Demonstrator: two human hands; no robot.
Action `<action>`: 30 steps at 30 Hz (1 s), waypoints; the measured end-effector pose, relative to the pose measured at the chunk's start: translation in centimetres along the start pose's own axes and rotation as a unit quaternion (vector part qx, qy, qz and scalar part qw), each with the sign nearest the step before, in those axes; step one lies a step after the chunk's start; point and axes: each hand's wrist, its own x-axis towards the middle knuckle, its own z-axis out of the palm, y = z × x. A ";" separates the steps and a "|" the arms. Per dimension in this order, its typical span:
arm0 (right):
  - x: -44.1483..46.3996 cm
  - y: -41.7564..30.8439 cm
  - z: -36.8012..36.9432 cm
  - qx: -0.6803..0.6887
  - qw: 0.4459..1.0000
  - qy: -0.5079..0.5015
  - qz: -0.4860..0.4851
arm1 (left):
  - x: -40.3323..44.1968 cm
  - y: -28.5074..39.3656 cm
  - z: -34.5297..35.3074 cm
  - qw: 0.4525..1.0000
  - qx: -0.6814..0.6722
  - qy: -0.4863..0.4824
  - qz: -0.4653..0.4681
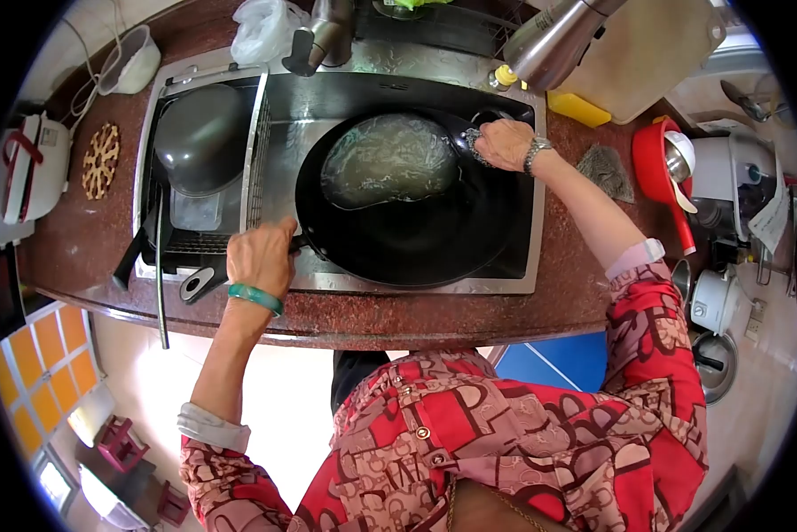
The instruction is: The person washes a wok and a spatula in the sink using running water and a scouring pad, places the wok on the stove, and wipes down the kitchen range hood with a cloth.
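- You have a large black wok (416, 244) before you, sitting at the sink (533, 257), over the wide basin set into a reddish-brown bench (576, 306).
- Your left hand (261, 259) is closed around the wok's long handle (201, 282), the end of which pokes out past your fist towards the near left.
- Your right hand (505, 144) is curled around a silvery wire scrubber (475, 147), pressed at or near the far right part of the wok's inner wall; the exact contact is hard to make out.
- A pool of cloudy liquid (389, 164) lies inside the wok, towards its far left, with dark bare surface around it.
- Progress, as a judgement: the wok is wetted and the scrubbing looks under way; the liquid has not been tipped out. How clean the surface is, you cannot tell from here.
- To your left, beyond a wire divider (261, 133), a dark rounded pot (203, 142) sits above a clear container (194, 211).
- To your right on the bench lie a yellow sponge (578, 108) and a grey cloth (605, 173).
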 end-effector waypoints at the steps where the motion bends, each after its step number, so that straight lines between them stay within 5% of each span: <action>1: -0.5 -0.5 -1.0 -0.003 1.000 -0.005 -0.013 | -0.6 -0.1 -0.3 1.000 -0.001 0.000 -0.003; 19: -4.0 -3.1 -10.2 -0.065 0.993 0.071 -0.066 | -8.9 0.2 -3.3 0.972 -0.225 -0.055 -0.027; 23: -3.9 -2.8 -11.8 -0.069 0.995 0.013 -0.075 | -9.6 -0.1 -4.8 0.960 -0.250 -0.126 -0.022; 26: -2.8 -0.8 -11.9 -0.158 0.955 -0.009 -0.251 | -9.8 -0.3 -5.1 0.946 -0.275 -0.172 -0.005; 30: -2.8 -3.8 -15.4 -0.183 0.958 -0.194 -0.110 | -9.3 -1.1 -4.9 0.911 -0.340 -0.228 0.039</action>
